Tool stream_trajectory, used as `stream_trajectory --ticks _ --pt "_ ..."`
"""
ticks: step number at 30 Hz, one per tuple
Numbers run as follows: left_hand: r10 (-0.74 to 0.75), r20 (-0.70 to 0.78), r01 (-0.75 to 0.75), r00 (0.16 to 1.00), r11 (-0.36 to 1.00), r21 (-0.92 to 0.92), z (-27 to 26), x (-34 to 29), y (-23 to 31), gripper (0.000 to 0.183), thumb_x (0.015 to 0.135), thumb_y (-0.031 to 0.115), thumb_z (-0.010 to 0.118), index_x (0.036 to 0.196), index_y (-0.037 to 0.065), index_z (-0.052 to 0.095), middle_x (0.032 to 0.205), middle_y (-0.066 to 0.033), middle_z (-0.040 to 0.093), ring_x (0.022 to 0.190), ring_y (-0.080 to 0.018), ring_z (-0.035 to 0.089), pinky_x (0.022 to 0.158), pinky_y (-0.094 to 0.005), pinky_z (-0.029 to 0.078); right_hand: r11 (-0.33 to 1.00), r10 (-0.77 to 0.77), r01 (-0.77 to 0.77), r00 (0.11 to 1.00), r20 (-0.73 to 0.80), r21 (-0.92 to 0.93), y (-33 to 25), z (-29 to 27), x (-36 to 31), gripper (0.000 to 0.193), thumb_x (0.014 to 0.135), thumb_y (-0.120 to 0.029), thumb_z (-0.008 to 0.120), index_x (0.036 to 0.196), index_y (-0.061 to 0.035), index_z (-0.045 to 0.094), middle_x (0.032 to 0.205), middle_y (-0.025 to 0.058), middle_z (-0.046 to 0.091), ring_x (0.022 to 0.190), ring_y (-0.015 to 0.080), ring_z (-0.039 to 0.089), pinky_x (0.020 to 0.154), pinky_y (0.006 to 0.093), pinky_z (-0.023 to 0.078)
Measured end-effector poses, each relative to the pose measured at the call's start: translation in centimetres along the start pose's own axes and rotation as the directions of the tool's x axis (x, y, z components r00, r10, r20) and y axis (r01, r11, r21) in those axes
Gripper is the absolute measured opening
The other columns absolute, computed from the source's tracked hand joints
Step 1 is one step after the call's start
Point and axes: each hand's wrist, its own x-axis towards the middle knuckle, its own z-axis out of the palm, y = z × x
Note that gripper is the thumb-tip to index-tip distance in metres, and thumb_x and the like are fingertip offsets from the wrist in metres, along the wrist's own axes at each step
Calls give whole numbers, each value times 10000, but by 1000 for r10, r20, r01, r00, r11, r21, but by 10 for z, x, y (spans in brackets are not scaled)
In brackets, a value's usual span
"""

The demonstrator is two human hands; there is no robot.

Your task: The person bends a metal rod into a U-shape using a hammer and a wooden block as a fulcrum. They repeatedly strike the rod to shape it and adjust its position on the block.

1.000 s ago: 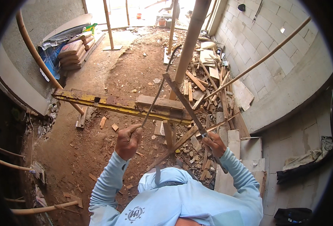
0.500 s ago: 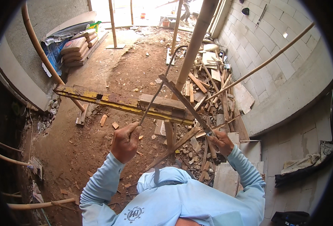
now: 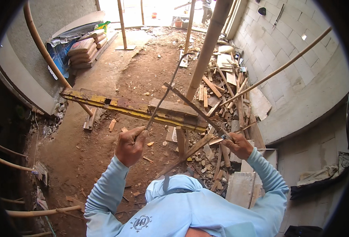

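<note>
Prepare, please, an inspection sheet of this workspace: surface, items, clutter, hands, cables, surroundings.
Surface: worn yellow beam with wood piece on top; earth floor below.
Items in hand: bent rod and long bar cross in this view; contact unclear.
Clutter: scrap wood and rubble at right.
Left hand: closed on the bent rod's near end.
Right hand: closed on the long bar.
Cables: thin pale strand at left, kind unclear.
Surroundings: stacked sacks left, block wall right, bamboo poles, another person at far end.
</note>
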Motion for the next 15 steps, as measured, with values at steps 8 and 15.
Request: stream_trajectory --ticks 8,15 --pt "-104 -31 95 994 974 -206 9 6 3 182 950 89 590 981 -70 672 602 22 508 541 -41 440 472 -236 356 995 -68 70 997 22 -70 -26 9 -3 306 966 -324 602 941 -20 582 694 114 597 623 176 547 592 344 458" --pt "-371 110 356 922 700 -619 14 11 7 187 959 122 579 1005 -35 669 587 17 523 370 -28 366 329 -205 285 987 -62 32 980 -188 -158 3 46 12 294 935 -314 623 915 -26 566 692 184 612 602 317 620 556 412 473"
